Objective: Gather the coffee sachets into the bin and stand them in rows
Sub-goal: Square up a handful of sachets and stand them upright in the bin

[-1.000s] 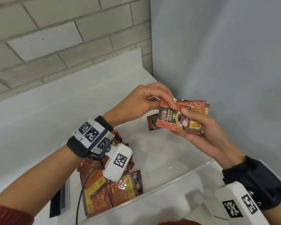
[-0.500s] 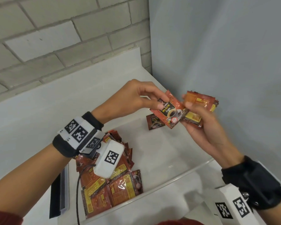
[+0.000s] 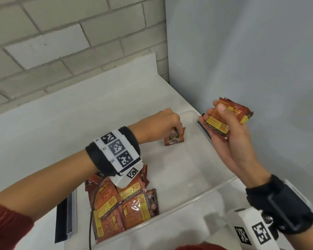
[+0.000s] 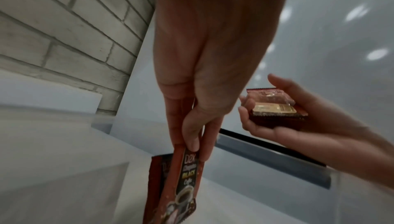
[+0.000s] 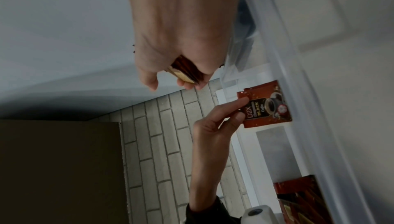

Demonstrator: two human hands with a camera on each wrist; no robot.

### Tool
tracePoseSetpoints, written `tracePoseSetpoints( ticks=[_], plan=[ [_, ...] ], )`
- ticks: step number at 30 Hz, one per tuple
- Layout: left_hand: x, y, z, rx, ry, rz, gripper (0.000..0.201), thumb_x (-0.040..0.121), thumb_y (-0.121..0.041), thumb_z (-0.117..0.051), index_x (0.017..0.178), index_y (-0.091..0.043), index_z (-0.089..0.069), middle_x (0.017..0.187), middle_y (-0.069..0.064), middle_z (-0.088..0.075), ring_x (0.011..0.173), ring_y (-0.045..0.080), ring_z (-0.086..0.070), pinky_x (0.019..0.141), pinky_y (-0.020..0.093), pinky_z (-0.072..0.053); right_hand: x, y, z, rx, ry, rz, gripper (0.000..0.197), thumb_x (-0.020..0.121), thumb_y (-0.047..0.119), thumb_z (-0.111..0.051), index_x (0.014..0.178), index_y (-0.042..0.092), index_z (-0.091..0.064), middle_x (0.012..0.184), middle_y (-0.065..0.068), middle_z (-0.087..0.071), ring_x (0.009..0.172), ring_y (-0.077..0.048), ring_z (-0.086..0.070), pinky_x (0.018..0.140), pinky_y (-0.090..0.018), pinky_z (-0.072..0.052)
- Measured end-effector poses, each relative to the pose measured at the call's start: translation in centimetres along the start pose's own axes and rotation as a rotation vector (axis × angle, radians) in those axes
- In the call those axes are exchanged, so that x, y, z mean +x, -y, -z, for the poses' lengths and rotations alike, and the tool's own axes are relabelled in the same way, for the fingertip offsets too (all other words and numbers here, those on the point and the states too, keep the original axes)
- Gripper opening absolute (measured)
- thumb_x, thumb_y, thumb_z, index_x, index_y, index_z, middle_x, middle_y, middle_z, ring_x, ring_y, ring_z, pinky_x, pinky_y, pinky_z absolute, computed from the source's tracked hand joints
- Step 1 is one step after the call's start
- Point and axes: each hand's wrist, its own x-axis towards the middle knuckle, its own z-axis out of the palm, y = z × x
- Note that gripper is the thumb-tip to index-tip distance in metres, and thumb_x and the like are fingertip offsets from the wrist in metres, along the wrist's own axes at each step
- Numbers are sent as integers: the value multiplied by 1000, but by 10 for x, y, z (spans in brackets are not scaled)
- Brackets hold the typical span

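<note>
Left hand [image 3: 157, 126] pinches one coffee sachet [image 3: 174, 138] by its top edge, standing it upright on the floor of the clear bin [image 3: 197, 196], just in front of another upright sachet near the far wall. Right hand [image 3: 222, 132] clasps a small stack of sachets [image 3: 229, 117] above the bin's right rim. A loose pile of sachets [image 3: 123, 204] lies flat in the near left part of the bin. These packets look light, thin and floppy with slick film, so a pinch on the sealed top edge seems best; alone, one would likely topple.
</note>
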Motion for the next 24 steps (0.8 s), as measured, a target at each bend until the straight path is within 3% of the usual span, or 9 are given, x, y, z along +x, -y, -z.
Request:
tracePoseSetpoints(
  ticks=[5,10,14,18,24],
  plan=[
    [2,0,-8,77,7,4,41,89,5,-47,116,-15,-69,106,13,-60,92,33,-60,74,38,-49,0,0,0,-6,6,-2,33,76,24,-69,105,9,-63,85,-5,-65,79,-16,-67,94,-37,-53],
    [1,-4,-9,139,-3,-7,44,87,8,-53,119,-19,-67,104,9,-57,89,30,-63,71,39,-52,0,0,-1,2,4,-11,32,78,23,-68,106,9,-62,86,-6,-63,81,-17,-67,92,-35,-54],
    [-1,-12,-6,233,-26,-4,35,89,6,-52,117,-12,-63,104,7,-50,82,27,-57,62,33,-41,-1,1,-2,18,13,-21,37,75,23,-68,109,7,-61,88,-7,-62,83,-18,-65,93,-35,-54],
    [-4,-17,-5,324,-79,-7,24,90,5,-53,110,-5,-61,102,10,-47,74,28,-52,58,35,-40,-2,1,-2,17,6,-21,48,75,24,-68,117,6,-58,91,-8,-62,82,-17,-66,95,-37,-54],
    [-5,-21,-7,389,-103,0,21,87,8,-54,105,-2,-60,97,11,-47,70,23,-41,55,32,-30,-2,1,-2,15,16,-22,45,75,24,-67,115,6,-58,88,-8,-63,80,-16,-66,95,-37,-53]
  ],
)
